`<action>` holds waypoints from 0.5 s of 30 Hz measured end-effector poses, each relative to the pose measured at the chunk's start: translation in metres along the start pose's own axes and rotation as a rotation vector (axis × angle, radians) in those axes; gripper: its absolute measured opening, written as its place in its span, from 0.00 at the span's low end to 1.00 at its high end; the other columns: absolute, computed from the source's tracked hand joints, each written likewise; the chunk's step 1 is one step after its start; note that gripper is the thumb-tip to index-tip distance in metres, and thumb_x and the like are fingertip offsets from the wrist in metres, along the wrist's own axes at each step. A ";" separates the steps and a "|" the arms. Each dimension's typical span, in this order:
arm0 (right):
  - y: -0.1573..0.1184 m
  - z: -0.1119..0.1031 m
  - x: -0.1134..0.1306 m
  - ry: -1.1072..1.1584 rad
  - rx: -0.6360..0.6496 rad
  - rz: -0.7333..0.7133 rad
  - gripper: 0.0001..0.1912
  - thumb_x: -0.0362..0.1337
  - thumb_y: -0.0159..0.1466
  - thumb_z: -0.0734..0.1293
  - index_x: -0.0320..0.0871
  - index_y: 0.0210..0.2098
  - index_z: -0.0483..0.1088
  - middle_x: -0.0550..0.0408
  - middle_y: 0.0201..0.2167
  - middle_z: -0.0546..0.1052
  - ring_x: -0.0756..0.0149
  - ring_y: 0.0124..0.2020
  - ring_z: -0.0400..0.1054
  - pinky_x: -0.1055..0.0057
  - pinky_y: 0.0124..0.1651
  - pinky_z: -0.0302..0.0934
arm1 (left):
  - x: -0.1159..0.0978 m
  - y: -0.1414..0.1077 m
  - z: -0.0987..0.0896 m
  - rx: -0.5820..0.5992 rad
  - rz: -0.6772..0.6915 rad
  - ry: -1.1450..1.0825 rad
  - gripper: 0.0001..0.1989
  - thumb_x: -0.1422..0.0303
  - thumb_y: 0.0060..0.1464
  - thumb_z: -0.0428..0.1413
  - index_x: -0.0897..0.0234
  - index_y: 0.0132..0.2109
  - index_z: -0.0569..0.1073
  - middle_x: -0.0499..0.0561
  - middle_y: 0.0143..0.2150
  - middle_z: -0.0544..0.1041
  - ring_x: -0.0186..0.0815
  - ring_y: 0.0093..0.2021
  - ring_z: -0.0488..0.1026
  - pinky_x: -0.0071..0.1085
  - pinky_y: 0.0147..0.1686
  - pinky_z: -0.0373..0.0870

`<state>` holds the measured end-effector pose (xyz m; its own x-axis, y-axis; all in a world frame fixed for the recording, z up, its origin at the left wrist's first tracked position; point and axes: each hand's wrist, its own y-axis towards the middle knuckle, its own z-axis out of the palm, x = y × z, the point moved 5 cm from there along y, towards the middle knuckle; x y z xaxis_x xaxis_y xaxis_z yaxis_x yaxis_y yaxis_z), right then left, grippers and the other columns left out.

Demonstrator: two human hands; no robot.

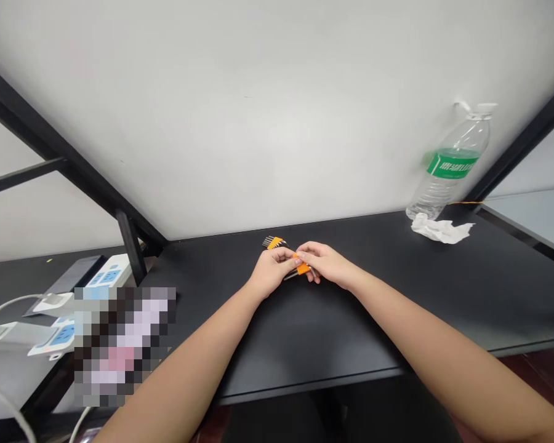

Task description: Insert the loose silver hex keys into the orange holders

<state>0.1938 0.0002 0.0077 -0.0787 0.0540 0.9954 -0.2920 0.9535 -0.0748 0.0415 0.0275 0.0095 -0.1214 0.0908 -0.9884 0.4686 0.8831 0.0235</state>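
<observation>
Near the middle of the black table, my left hand (273, 271) and my right hand (325, 261) meet around a small orange holder (303, 269) with thin metal rods, which look like hex keys. The fingertips of both hands pinch it, and they partly cover it. Some rods stick out below my left fingers and by my right fingers. Just behind my left hand lies a second orange holder (275, 243) with several metal rods, flat on the table.
A clear bottle (452, 163) with a green label stands at the back right, with crumpled white tissue (442, 230) before it. White power strips (106, 277) and cables lie at left beside a pixelated item (129, 344). Black metal frame bars (87, 178) flank the white wall.
</observation>
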 end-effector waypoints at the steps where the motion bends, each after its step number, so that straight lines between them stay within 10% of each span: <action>1: 0.001 -0.003 0.001 -0.027 -0.006 -0.020 0.16 0.50 0.67 0.67 0.43 0.43 0.71 0.58 0.22 0.74 0.72 0.19 0.65 0.76 0.22 0.61 | 0.001 0.001 -0.001 -0.006 0.011 0.072 0.13 0.57 0.54 0.64 0.63 0.38 0.80 0.53 0.37 0.83 0.43 0.39 0.80 0.38 0.45 0.75; 8: 0.009 -0.034 -0.006 -0.315 -0.117 0.021 0.11 0.43 0.68 0.64 0.43 0.40 0.74 0.57 0.21 0.74 0.70 0.18 0.65 0.75 0.21 0.59 | -0.018 0.004 -0.027 -0.299 0.393 0.755 0.23 0.74 0.57 0.56 0.61 0.59 0.74 0.58 0.57 0.76 0.48 0.56 0.71 0.44 0.60 0.67; 15: -0.002 -0.088 0.005 -0.805 -0.439 0.102 0.17 0.41 0.64 0.67 0.41 0.49 0.74 0.43 0.41 0.79 0.56 0.39 0.74 0.66 0.37 0.64 | 0.010 0.015 -0.045 -0.189 0.200 0.993 0.31 0.83 0.50 0.52 0.59 0.60 0.73 0.57 0.65 0.71 0.52 0.66 0.64 0.50 0.65 0.59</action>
<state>0.2776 0.0248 0.0182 -0.7712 0.0784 0.6318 0.1274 0.9913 0.0325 0.0082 0.0621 0.0071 -0.7649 0.5078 -0.3964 0.4249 0.8602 0.2820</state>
